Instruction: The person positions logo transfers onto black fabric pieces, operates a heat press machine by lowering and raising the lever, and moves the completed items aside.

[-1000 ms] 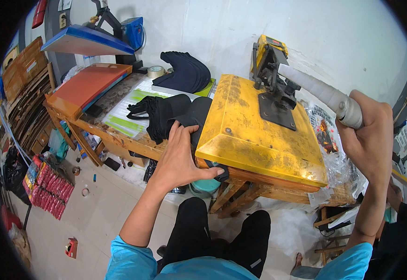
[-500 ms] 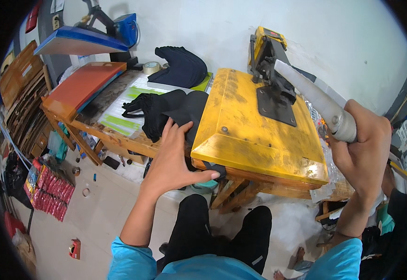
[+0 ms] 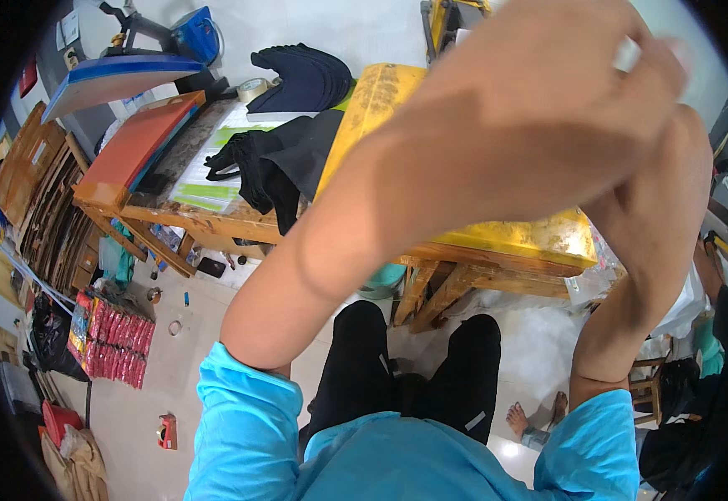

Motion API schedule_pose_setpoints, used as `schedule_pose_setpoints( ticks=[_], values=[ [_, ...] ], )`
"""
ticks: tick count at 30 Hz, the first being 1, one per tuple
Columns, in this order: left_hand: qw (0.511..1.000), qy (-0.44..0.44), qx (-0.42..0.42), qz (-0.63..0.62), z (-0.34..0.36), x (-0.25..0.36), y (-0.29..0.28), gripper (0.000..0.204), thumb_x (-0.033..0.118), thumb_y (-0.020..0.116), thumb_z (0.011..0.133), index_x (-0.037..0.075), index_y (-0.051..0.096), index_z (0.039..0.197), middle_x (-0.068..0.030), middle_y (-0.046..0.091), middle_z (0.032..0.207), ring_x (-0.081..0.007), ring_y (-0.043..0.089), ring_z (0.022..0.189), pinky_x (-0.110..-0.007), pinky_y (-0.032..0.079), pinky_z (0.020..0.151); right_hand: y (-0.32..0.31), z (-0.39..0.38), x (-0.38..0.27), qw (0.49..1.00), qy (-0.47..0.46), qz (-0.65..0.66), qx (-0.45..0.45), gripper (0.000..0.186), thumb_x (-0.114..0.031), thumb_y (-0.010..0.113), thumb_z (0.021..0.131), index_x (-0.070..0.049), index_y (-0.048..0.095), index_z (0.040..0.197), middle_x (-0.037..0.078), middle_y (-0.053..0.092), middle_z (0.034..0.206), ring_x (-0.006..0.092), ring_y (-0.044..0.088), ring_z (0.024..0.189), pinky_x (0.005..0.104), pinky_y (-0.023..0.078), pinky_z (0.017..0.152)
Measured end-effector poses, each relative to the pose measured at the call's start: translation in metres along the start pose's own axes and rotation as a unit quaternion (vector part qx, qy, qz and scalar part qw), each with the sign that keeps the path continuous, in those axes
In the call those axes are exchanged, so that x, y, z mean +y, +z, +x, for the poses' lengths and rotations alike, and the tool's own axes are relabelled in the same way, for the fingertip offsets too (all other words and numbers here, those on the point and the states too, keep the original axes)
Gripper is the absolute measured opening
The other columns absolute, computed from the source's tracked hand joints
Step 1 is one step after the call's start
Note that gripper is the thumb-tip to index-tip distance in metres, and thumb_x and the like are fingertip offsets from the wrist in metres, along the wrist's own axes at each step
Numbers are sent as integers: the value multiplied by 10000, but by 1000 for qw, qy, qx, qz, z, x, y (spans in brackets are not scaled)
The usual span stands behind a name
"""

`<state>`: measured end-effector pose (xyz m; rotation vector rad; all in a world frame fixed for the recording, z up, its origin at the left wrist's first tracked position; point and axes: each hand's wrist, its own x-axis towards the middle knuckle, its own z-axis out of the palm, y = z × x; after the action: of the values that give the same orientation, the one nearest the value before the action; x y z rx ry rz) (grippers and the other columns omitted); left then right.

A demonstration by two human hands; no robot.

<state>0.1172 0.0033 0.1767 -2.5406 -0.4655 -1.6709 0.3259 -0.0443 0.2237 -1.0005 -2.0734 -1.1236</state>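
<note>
My left forearm crosses the view, raised close to the camera. At the upper right, my left hand [image 3: 577,75] is blurred; its fingers look curled, and what they hold is hidden. Behind it rises my right hand [image 3: 673,167], its fingers covered by my left arm. Both hands are above the right side of a yellow heat press [image 3: 539,238], whose upper plate lies low over its wooden base. The press handle is out of sight behind my arms. Black fabric [image 3: 305,150] lies at the left edge of the press, touched by neither hand.
Stacked dark curved pieces [image 3: 301,77] and a tape roll [image 3: 253,89] are at the back of the wooden table [image 3: 214,219]. A blue heat press [image 3: 118,79] stands raised at left, above an orange board [image 3: 140,150]. Red packets [image 3: 118,338] lie on the floor. Another person's foot [image 3: 517,419] is at lower right.
My left hand has left the black fabric and press edge and swung up to the right, across my right hand. My right hand has risen slightly. The view has shifted.
</note>
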Motion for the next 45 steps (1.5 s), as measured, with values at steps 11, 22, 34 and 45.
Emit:
schedule_pose_setpoints(
  ticks=[11, 22, 34, 45],
  values=[
    [997, 52, -17, -49, 23, 5, 17, 282, 162, 503, 1038, -22, 716, 1033, -213, 725, 848, -437, 704, 756, -465, 556, 653, 13, -14, -28, 997, 11, 60, 36, 269, -292, 913, 701, -125, 767, 853, 96, 708, 721, 361, 717, 711, 447, 573, 664],
    [984, -161, -79, 5, -4, 31, 13, 617, 306, 248, 1160, -90, 720, 1190, -180, 770, 1066, -221, 679, 997, -364, 512, 942, 31, -30, -50, 992, 75, 101, 15, 99, -177, 729, 745, -95, 783, 734, 94, 740, 675, 273, 750, 637, 410, 571, 564],
    [977, -157, 42, -136, -19, 18, 40, 618, 323, 287, 1134, -104, 731, 1178, -195, 767, 1108, -255, 704, 1020, -377, 523, 961, 47, -36, -56, 985, 85, 78, 127, 102, -192, 742, 712, -97, 750, 677, 71, 693, 611, 234, 695, 562, 380, 496, 526],
    [974, -152, 84, -143, -21, 12, 48, 603, 330, 300, 1132, -106, 714, 1188, -187, 757, 1133, -237, 701, 1042, -352, 524, 971, 52, -36, -64, 975, 138, 82, 157, 112, -191, 739, 719, -118, 721, 635, 39, 669, 595, 210, 676, 616, 371, 458, 606]
  ],
)
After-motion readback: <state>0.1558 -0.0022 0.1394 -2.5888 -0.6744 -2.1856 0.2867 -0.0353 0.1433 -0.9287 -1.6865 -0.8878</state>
